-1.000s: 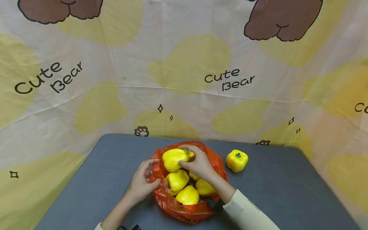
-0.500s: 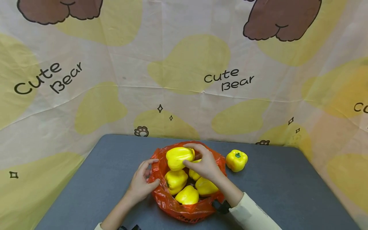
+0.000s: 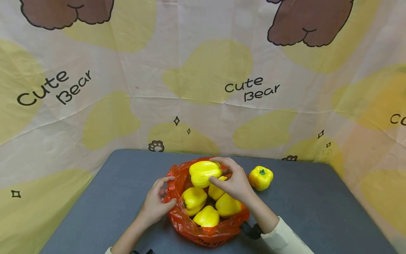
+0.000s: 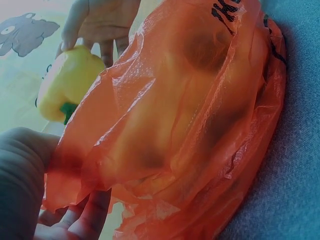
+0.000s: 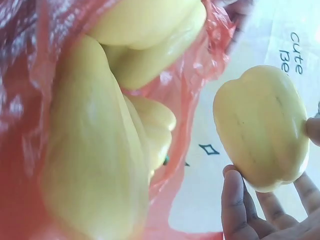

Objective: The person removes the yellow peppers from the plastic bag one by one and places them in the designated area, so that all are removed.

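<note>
My right hand [image 3: 234, 179] grips a yellow bell pepper [image 3: 204, 173] over the mouth of a red plastic bag [image 3: 187, 231]. In the right wrist view the held bell pepper [image 5: 262, 127] sits between thumb and fingers, beside the bag. Several more yellow peppers [image 3: 207, 216] lie inside the bag. On the bag's left side, my left hand [image 3: 155, 204] pinches the rim; the left wrist view shows the thin plastic [image 4: 75, 170] between thumb and fingers. The held pepper's green stem [image 4: 67, 111] points downward in that view.
One more yellow bell pepper [image 3: 261, 178] stands on the grey table [image 3: 304, 204], just right of the bag, stem up. Behind the table's back edge hangs a printed cloth [image 3: 196, 77] with bear drawings and lettering.
My right hand has carried its pepper a little to the right above the bag, uncovering more of the peppers below. My left hand stays at the rim.
</note>
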Demonstrator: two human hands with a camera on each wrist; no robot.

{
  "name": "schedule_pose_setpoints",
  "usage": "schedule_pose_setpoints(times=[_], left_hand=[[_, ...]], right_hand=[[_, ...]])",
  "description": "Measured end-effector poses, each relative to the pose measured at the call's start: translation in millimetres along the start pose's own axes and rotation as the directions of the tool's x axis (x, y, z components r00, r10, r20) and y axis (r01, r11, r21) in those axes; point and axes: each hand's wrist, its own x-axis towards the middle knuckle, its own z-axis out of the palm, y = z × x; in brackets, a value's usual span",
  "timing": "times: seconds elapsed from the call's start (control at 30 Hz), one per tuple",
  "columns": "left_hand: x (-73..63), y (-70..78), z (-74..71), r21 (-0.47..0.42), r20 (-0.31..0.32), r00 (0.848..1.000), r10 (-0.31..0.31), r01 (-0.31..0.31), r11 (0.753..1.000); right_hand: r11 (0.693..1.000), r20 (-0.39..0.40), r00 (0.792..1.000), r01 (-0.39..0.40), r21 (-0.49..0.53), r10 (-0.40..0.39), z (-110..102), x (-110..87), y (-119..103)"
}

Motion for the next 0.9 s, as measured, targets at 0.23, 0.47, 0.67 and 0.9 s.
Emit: schedule_pose_setpoints(times=[0.23,0.47,0.67,0.9], left_hand=[[0.8,-1.0,0.2,-0.003,0.001,1.000,-0.015,0.015,1.000],[0.9,-1.3,0.3,0.005,-0.001,1.000,-0.009,0.009,1.000],[0.6,-0.7,0.2,0.003,-0.004,1.000,-0.004,0.004,1.000],[0.8,-0.9,-0.5,0.000,0.010,1.000,-0.008,0.008,1.000]], right_hand=[[0.999,-0.039,0.998,0.040,0.020,-0.039,-16,-5.0,1],[0.998,-0.083,0.996,0.033,0.046,-0.029,-34,-13.0,5],[1.000,-0.132,0.991,0.000,0.020,0.003,-50,-18.9,10],[1.000,-0.190,0.982,0.003,-0.014,-0.005,-71,-24.8,18]])
